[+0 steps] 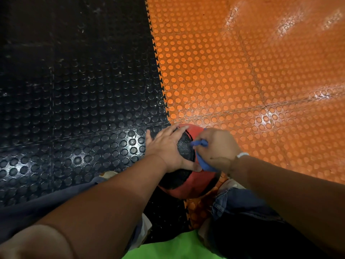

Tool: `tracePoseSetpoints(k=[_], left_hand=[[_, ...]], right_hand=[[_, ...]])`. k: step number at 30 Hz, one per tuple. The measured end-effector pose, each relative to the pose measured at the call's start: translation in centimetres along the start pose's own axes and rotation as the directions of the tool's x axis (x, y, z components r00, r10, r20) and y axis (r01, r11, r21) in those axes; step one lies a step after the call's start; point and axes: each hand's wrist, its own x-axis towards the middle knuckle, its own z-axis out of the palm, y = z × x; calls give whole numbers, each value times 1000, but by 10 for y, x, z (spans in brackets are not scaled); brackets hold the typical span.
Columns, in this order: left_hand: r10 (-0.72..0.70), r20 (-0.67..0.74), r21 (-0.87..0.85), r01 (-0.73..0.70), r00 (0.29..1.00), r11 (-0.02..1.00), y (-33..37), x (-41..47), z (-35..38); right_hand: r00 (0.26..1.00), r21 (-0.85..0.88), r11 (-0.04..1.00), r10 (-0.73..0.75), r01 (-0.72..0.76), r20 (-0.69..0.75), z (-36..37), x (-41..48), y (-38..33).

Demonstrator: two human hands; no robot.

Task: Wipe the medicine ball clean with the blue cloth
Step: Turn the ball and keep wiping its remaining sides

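Observation:
A red and black medicine ball point(188, 181) sits on the floor between my knees, at the seam of the black and orange mats. My left hand point(168, 146) lies flat on the ball's left upper side, fingers spread, thumb across the top. My right hand point(216, 146) grips a bunched blue cloth point(204, 163) and presses it against the ball's upper right side. Most of the cloth is hidden under that hand.
Black studded floor mat point(74, 90) covers the left, orange studded mat point(242, 71) the right, joined by a toothed seam. My legs in dark jeans point(242, 208) flank the ball. A green garment point(177, 247) shows at the bottom edge.

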Motion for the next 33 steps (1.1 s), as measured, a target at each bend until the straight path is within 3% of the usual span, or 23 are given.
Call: tracePoseSetpoints(k=[2, 5, 6, 8, 11, 13, 16, 18, 19, 21, 23, 25, 27, 30, 33], left_hand=[[-4, 2, 0, 4, 1000, 1000, -6, -3, 0], [-31, -17, -31, 31, 999, 999, -8, -3, 1], [-49, -23, -50, 48, 999, 998, -7, -2, 1], [-74, -37, -70, 72, 997, 995, -10, 0, 0], [-46, -69, -2, 46, 997, 999, -14, -3, -2], [28, -116, 64, -20, 993, 998, -9, -7, 0], [129, -114, 113, -116, 985, 987, 2, -9, 5], [139, -74, 144, -127, 987, 981, 4, -6, 5], [129, -64, 148, -119, 990, 982, 4, -4, 3], [97, -56, 128, -90, 994, 988, 3, 0, -2], [90, -45, 122, -84, 995, 989, 2, 2, -6], [103, -31, 125, -98, 994, 987, 1, 1, -7], [104, -30, 108, -100, 994, 989, 1, 0, -5], [90, -53, 89, -85, 995, 992, 3, 2, -5], [95, -50, 124, -88, 994, 988, 2, 2, -5]], right_hand=[[999, 64, 997, -39, 37, 29, 0, -1, 4], [976, 290, 938, 214, -191, -48, -8, 14, 14], [964, 291, 929, 258, -227, -72, -7, 18, 12], [982, 157, 976, 167, -151, -90, -3, 19, 1], [999, 55, 998, -37, 37, -1, 3, 9, -16], [997, 195, 979, 72, -67, -17, 0, 11, -9], [957, 484, 843, 287, -233, -39, -2, 21, 13], [963, 560, 798, 271, -222, -4, -3, 20, 20], [980, 533, 827, 198, -178, 19, -3, 16, 23], [995, 258, 966, -25, 0, 95, -6, 5, 21], [971, 15, 986, -166, 166, 171, -8, 0, 20], [980, 102, 989, -122, 106, 159, -10, 7, 23], [998, 235, 972, -23, 10, 50, -11, 18, 25], [996, 196, 980, 52, -36, -76, -5, 21, 14], [998, 131, 991, -9, 18, -68, 5, 12, 2]])
